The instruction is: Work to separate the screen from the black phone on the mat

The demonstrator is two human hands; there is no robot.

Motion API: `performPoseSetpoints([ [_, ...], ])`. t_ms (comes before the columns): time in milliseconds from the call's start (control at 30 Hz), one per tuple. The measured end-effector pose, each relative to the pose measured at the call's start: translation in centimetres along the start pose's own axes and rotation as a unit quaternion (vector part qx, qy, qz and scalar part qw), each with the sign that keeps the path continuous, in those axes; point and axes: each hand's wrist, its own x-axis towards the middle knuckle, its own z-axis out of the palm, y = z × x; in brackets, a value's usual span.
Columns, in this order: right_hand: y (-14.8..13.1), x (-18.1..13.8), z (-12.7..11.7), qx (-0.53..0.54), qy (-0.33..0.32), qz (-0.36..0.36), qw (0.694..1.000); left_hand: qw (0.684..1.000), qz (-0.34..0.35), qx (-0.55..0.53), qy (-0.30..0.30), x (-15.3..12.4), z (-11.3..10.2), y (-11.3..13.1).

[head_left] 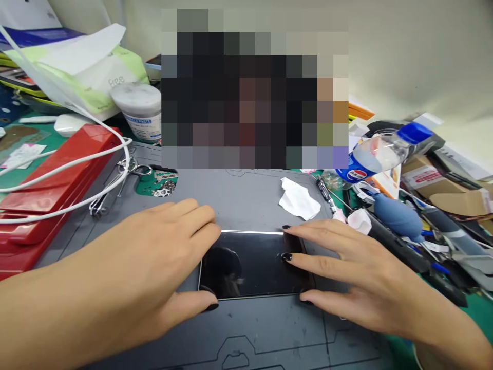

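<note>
A black smartphone (252, 264) lies screen up on a grey work mat (246, 195). My left hand (154, 267) rests on the phone's left end, fingers curved over its top corner and thumb at its lower edge. My right hand (346, 267) lies on the right end with fingers stretched out, one fingertip touching the glass and the thumb at the lower right corner. Neither hand lifts the phone; both press or steady it flat on the mat.
A crumpled white wipe (298, 198) lies behind the phone. A red case (57, 180) with a white cable (77, 164) is at left, with tweezers (111, 192) and a white paste jar (140, 110). At right are a plastic bottle (381, 154), a blue air blower (396, 216) and cluttered tools.
</note>
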Motion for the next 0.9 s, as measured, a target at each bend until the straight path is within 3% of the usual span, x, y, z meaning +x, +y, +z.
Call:
performPoseSetpoints([
  [200,0.3,0.2,0.0,0.007,-0.002,-0.002,1.000,1.000,0.008,-0.015,0.003,1.4,-0.9,0.2],
  [567,0.4,-0.5,0.3,-0.007,0.004,0.003,1.000,1.000,-0.010,-0.017,-0.012,0.6,-1.1,0.5],
  [900,1.4,-2.8,1.6,0.013,-0.020,0.040,0.999,0.998,-0.060,-0.006,-0.030,-0.4,0.4,1.1],
])
